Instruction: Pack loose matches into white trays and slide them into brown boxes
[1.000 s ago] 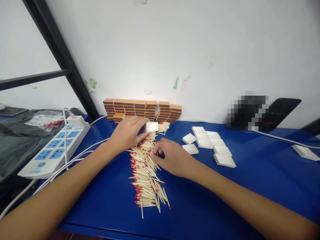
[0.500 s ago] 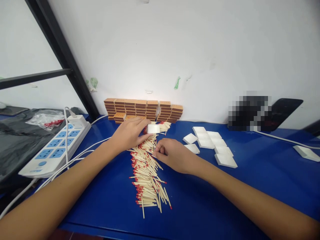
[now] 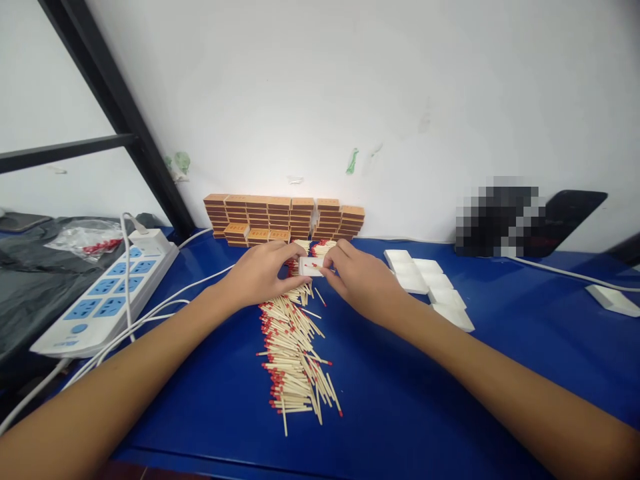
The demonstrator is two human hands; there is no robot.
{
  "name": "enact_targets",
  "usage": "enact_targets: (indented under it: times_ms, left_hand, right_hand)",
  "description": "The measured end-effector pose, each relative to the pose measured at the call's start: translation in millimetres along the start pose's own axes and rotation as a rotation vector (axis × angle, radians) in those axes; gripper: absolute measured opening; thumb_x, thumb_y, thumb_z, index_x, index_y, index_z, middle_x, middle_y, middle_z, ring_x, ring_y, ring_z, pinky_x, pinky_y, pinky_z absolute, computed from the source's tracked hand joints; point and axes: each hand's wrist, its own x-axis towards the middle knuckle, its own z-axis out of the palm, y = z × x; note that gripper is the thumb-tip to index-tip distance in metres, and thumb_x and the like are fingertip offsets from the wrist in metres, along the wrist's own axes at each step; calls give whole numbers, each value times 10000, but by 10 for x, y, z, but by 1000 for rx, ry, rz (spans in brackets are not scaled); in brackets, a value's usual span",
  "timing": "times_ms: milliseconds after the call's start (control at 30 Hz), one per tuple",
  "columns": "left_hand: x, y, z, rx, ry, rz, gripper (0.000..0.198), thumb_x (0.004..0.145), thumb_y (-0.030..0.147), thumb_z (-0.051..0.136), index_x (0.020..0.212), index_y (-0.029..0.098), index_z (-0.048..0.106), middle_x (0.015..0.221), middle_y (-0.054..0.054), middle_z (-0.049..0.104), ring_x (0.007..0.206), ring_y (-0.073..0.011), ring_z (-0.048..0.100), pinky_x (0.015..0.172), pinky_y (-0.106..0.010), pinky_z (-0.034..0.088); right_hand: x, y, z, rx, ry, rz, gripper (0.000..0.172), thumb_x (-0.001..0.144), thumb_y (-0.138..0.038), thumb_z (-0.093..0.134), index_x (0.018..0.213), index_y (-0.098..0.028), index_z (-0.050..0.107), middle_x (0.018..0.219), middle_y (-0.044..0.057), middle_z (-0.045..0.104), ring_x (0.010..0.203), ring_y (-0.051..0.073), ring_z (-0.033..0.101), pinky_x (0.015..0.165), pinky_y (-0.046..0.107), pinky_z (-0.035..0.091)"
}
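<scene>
A long heap of red-tipped matches (image 3: 293,347) lies on the blue table (image 3: 410,393). At its far end my left hand (image 3: 263,272) pinches a small white matchbox tray (image 3: 310,266) that has a few matches in it. My right hand (image 3: 360,280) meets the tray from the right, its fingertips pinched at the tray's edge, apparently on matches. Stacked brown matchboxes (image 3: 283,215) line the wall just behind both hands.
Several empty white trays (image 3: 430,283) lie right of my right hand. A white and blue power strip (image 3: 107,297) with white cables (image 3: 165,310) sits at the left, beside a grey cloth and a plastic bag (image 3: 85,239). A dark flat object (image 3: 567,217) leans on the wall.
My right hand left the middle of the match heap and moved up and away to the white tray. The left hand kept the tray, now turned open side up.
</scene>
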Motion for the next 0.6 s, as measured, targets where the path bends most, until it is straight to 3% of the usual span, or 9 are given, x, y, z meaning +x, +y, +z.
enact_targets:
  times_ms: [267, 600]
  left_hand:
    - [4, 21, -1, -22, -26, 10, 426, 931, 502, 682, 1210, 182, 646, 1046, -83, 722, 955, -237, 698, 828, -366, 547]
    - [9, 27, 19, -24, -28, 20, 419, 939, 507, 683, 1210, 189, 650, 1023, -81, 725, 930, -231, 699, 830, -363, 545]
  right_hand:
    - [-27, -42, 37, -195, 54, -119, 194, 1079, -270, 474, 1056, -145, 621, 1082, 132, 643, 855, 210, 603, 563, 317, 321]
    - [-18, 43, 108, -106, 56, -140, 159, 1064, -234, 483, 1053, -138, 608, 1081, 129, 634, 820, 204, 600, 582, 324, 341]
